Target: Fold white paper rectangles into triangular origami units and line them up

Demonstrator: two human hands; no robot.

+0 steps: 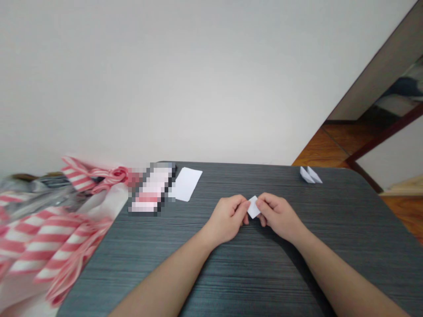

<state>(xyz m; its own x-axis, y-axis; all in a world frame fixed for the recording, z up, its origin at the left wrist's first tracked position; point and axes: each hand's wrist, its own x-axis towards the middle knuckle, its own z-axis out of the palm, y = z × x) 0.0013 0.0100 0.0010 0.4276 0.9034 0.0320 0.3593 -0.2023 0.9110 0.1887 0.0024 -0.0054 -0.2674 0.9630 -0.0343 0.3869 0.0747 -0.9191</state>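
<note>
A small piece of folded white paper is held between my two hands above the dark table, its visible face diamond-shaped. My left hand pinches its left side between thumb and fingers. On the opposite side, my right hand grips it the same way. The fingertips cover parts of the paper's edges, so its full shape is hidden. Farther back on the right stands a folded white paper shape with pointed tips. White paper sheets lie flat at the back left.
The dark wood-grain table meets a pale wall at its back edge. A pixelated phone-like object lies at the table's left. Beside the table is a heap of pink-and-white striped cloth. Wooden floor shows at the right.
</note>
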